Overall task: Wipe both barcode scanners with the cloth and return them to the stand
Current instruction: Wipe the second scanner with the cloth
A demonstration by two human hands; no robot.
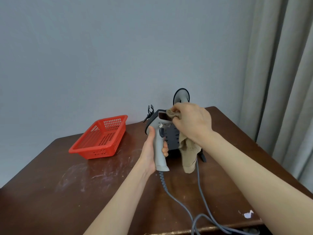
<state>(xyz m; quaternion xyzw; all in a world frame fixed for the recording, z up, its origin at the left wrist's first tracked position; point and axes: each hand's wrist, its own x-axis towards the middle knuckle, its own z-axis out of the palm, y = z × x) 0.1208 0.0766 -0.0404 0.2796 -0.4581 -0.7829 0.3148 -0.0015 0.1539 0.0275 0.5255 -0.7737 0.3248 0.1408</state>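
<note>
My left hand [149,150] grips the handle of a light grey barcode scanner [160,150], held upright above the table with its window facing me. My right hand [191,122] presses a bunched tan cloth [187,150] against the scanner's window; the rest of the cloth hangs down below my wrist. Behind my hands stands the dark stand [171,138], mostly hidden. A second scanner's head [181,95] rises above my right hand, its body hidden. Grey cables [198,187] trail from the scanners toward the table's front edge.
A red perforated plastic basket [100,138] sits on the brown scuffed table [67,184] at the back left. A small black clip-like part [149,110] stands by the wall. Grey curtains [288,82] hang at the right.
</note>
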